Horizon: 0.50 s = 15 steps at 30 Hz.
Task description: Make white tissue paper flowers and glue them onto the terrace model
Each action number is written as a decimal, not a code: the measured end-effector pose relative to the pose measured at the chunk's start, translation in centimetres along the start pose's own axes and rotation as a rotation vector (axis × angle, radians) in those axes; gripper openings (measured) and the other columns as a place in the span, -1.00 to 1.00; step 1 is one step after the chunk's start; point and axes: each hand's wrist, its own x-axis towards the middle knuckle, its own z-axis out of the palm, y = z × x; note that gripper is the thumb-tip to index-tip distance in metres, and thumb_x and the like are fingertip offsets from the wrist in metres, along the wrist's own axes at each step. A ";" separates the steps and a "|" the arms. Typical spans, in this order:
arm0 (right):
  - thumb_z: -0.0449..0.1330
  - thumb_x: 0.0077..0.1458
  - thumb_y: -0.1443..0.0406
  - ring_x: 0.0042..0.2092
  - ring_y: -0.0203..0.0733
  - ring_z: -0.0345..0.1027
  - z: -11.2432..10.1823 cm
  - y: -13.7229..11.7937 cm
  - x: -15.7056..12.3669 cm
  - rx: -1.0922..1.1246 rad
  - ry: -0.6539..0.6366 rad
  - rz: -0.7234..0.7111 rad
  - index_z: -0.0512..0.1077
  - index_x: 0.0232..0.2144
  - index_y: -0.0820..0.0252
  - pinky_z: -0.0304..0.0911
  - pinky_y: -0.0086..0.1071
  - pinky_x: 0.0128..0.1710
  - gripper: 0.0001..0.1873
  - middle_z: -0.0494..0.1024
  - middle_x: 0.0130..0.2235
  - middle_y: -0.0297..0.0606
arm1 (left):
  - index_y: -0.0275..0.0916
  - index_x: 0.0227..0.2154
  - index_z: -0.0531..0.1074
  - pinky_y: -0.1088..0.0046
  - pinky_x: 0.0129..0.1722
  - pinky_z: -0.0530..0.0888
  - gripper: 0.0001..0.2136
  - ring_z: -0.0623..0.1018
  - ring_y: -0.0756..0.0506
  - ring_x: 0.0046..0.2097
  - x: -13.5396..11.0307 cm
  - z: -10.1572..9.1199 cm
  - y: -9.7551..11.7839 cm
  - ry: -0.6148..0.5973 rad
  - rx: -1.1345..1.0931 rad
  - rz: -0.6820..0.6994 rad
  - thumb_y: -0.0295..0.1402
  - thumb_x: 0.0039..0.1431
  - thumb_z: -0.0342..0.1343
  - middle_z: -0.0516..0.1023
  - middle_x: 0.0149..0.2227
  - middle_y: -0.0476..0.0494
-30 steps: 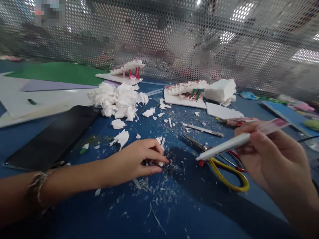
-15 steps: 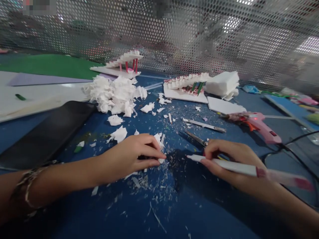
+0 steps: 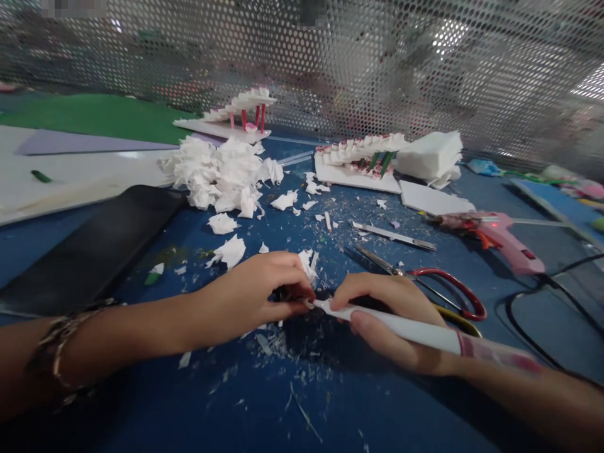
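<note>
My right hand [image 3: 391, 308] is closed around a white marker pen [image 3: 415, 331] with a dark pink band and a clear, pinkish rear end. The pen's tip points left and meets the fingertips of my left hand [image 3: 274, 292]. That hand pinches a tiny white piece [image 3: 309, 303], mostly hidden by the fingers, so its kind cannot be made out. Just beyond the right hand lie scissors [image 3: 455, 283] with red and yellow-green handles. Torn white paper scraps [image 3: 309, 264] lie behind the left fingertips.
A pile of crumpled white paper [image 3: 219, 170] stands behind, near two small staircase models [image 3: 361, 154]. Right are a slim cutter [image 3: 394, 234], a pink glue gun [image 3: 507, 242] and a black cable [image 3: 514, 314]. A black slab [image 3: 94, 251] lies left. Perforated metal mesh [image 3: 283, 69] closes the back.
My right hand has moved left with the marker pen, bringing its tip to the left fingertips. The scissors' handles have come into view. The left hand has stayed nearly in place.
</note>
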 end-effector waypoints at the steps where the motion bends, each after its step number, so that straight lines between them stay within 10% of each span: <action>1: 0.01 -0.03 0.43 -0.49 -0.47 0.28 0.1 0.1 -0.1 0.005 -0.004 0.005 0.35 -0.37 0.25 0.17 -0.62 -0.48 -0.84 0.45 -0.47 -0.36 | -0.26 -0.43 0.44 0.60 -0.43 0.31 -0.95 0.41 0.04 -0.38 0.0 0.0 0.0 0.007 0.012 -0.009 -0.47 0.03 0.10 0.41 -0.42 -0.01; 15: -0.03 -0.02 0.42 -0.51 -0.41 0.30 0.3 0.0 -0.2 -0.053 -0.031 0.080 0.34 -0.42 0.26 0.18 -0.56 -0.52 -0.86 0.45 -0.52 -0.32 | -0.22 -0.42 0.49 0.49 -0.36 0.24 -0.94 0.42 0.01 -0.40 0.4 -0.4 0.0 -0.007 0.139 0.044 -0.42 0.01 0.14 0.49 -0.48 0.03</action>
